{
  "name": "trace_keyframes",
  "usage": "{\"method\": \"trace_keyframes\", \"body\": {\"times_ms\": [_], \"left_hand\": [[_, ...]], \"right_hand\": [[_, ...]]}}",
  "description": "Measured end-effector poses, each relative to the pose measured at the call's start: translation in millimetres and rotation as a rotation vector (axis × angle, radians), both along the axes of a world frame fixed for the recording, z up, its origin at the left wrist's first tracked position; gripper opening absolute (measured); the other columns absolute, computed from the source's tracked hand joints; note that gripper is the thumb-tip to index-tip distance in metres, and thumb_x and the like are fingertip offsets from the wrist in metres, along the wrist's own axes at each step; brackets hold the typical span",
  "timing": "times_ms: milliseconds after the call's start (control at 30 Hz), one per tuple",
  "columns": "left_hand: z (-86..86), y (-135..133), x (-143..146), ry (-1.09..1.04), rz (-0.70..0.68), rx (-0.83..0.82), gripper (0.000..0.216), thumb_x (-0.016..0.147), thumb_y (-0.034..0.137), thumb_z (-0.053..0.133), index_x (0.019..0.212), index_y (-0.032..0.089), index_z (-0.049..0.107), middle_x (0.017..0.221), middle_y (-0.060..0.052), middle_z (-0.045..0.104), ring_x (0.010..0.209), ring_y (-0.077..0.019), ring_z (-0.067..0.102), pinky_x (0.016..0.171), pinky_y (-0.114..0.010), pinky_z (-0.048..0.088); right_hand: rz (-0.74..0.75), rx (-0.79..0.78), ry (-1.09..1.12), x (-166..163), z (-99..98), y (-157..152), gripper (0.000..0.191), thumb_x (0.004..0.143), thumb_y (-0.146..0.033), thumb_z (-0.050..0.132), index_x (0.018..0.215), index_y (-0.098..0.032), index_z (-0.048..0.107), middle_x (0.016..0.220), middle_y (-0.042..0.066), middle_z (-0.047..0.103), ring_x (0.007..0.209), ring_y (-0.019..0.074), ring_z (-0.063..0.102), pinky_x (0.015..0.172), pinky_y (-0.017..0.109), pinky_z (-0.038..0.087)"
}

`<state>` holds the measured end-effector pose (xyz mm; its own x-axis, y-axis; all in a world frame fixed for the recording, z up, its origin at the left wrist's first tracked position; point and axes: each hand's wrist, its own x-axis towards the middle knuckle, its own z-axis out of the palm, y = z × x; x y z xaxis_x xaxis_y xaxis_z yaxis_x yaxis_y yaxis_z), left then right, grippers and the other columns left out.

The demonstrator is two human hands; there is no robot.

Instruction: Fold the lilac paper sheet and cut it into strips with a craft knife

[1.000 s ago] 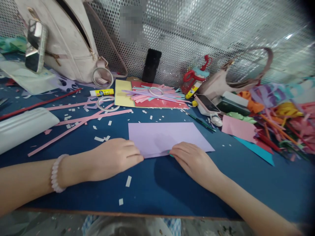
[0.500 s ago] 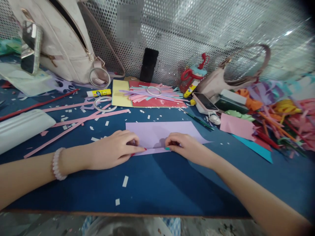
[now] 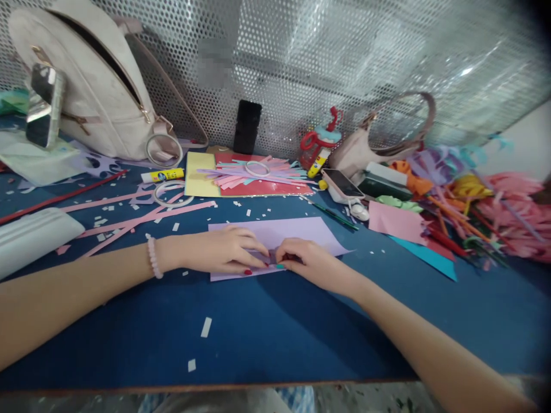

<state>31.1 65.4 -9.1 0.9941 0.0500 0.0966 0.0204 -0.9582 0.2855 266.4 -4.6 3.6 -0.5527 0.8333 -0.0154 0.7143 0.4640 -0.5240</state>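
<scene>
A sheet of light purple paper (image 3: 297, 229) lies on the blue table, its near edge turned up in a narrow fold. Reaching over its left part, my left hand (image 3: 226, 249) wears a pale beaded bracelet and rests on the paper with fingers apart, their tips near the folded edge. Just to its right, my right hand (image 3: 307, 264) is closed, thumb and fingers pinching the fold. The two hands' fingertips almost meet. Part of the fold is hidden under the fingers.
Behind the sheet lies a yellow-and-red packet (image 3: 200, 175) bearing paper strips and a tape roll (image 3: 257, 168). Left are a glue stick (image 3: 162, 175), pink strips (image 3: 148, 217) and a backpack (image 3: 99, 97). Right are a pen (image 3: 333, 214), pink paper (image 3: 396, 222) and coloured paper pieces.
My left hand has slid right along the near edge toward my right hand, and its fingers have spread. My right hand stays at the fold. The view has shifted slightly.
</scene>
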Motion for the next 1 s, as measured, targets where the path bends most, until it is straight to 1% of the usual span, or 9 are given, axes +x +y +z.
{"method": "trace_keyframes", "body": {"times_ms": [67, 233, 333, 467, 600, 733, 900, 1000], "left_hand": [[-3.5, 0.8, -1.8, -0.015, 0.011, -0.006, 0.03, 0.098, 0.024, 0.048, 0.125, 0.027, 0.061, 0.137, -0.006, 0.054, 0.124, -0.0238, 0.045, 0.104, -0.04, 0.032], [-4.2, 1.7, -4.4, -0.012, 0.02, 0.038, 0.03, 0.098, 0.025, 0.047, 0.124, 0.028, 0.062, 0.135, -0.007, 0.055, 0.122, -0.0245, 0.047, 0.102, -0.041, 0.035], [-3.6, 1.1, -4.1, -0.036, 0.012, 0.075, 0.029, 0.098, 0.022, 0.049, 0.122, 0.029, 0.063, 0.134, -0.007, 0.056, 0.122, -0.0233, 0.049, 0.103, -0.041, 0.035], [-3.9, -0.5, -4.4, -0.064, -0.002, 0.127, 0.029, 0.097, 0.02, 0.049, 0.122, 0.029, 0.062, 0.133, -0.006, 0.058, 0.121, -0.0221, 0.051, 0.102, -0.04, 0.034], [-4.0, -1.8, -4.3, -0.105, 0.01, 0.126, 0.029, 0.098, 0.02, 0.048, 0.118, 0.032, 0.065, 0.13, -0.005, 0.06, 0.12, -0.0203, 0.053, 0.101, -0.037, 0.034], [-3.0, -1.9, -3.9, -0.052, 0.003, 0.157, 0.029, 0.099, 0.022, 0.046, 0.12, 0.031, 0.063, 0.133, -0.005, 0.058, 0.122, -0.0213, 0.051, 0.099, -0.038, 0.033], [-2.8, -1.3, -4.3, -0.046, -0.013, 0.227, 0.029, 0.101, 0.024, 0.042, 0.12, 0.027, 0.063, 0.135, -0.007, 0.056, 0.121, -0.0231, 0.051, 0.096, -0.038, 0.035], [-3.8, -0.5, -4.5, -0.06, -0.025, 0.238, 0.028, 0.101, 0.025, 0.042, 0.119, 0.025, 0.063, 0.134, -0.008, 0.057, 0.12, -0.0232, 0.052, 0.095, -0.037, 0.035]], "right_hand": [[0.039, 0.071, -0.007, 0.0, -1.0, -1.5, 0.017, 0.085, -0.006, 0.052, 0.081, -0.02, 0.06, 0.082, 0.002, 0.064, 0.079, 0.0149, 0.059, 0.074, 0.028, 0.048], [0.173, 0.356, -0.079, 1.5, -4.3, -10.8, 0.022, 0.093, -0.012, 0.047, 0.09, -0.019, 0.067, 0.091, 0.007, 0.066, 0.088, 0.0174, 0.06, 0.078, 0.033, 0.047], [0.22, 0.435, -0.137, 3.2, -5.8, -20.0, 0.026, 0.093, -0.012, 0.046, 0.098, -0.019, 0.07, 0.094, 0.007, 0.068, 0.091, 0.0184, 0.06, 0.078, 0.034, 0.047], [0.201, 0.468, -0.16, 4.6, -5.5, -31.2, 0.031, 0.09, -0.006, 0.044, 0.1, -0.018, 0.071, 0.098, 0.009, 0.068, 0.097, 0.0199, 0.06, 0.082, 0.037, 0.047], [0.178, 0.495, -0.194, 4.8, -3.5, -38.3, 0.032, 0.088, -0.006, 0.045, 0.098, -0.019, 0.072, 0.098, 0.009, 0.069, 0.096, 0.0206, 0.061, 0.082, 0.04, 0.045], [0.164, 0.521, -0.205, 2.6, -2.9, -41.4, 0.032, 0.089, -0.007, 0.045, 0.099, -0.019, 0.072, 0.098, 0.009, 0.07, 0.095, 0.0209, 0.061, 0.08, 0.039, 0.043], [0.182, 0.489, -0.197, -4.9, -4.8, -41.5, 0.034, 0.088, -0.006, 0.043, 0.107, -0.019, 0.069, 0.1, 0.009, 0.069, 0.096, 0.0202, 0.06, 0.082, 0.038, 0.044], [0.177, 0.47, -0.175, -9.9, -6.8, -41.3, 0.035, 0.087, -0.006, 0.043, 0.111, -0.017, 0.067, 0.099, 0.01, 0.068, 0.097, 0.0212, 0.06, 0.083, 0.039, 0.044]]}}
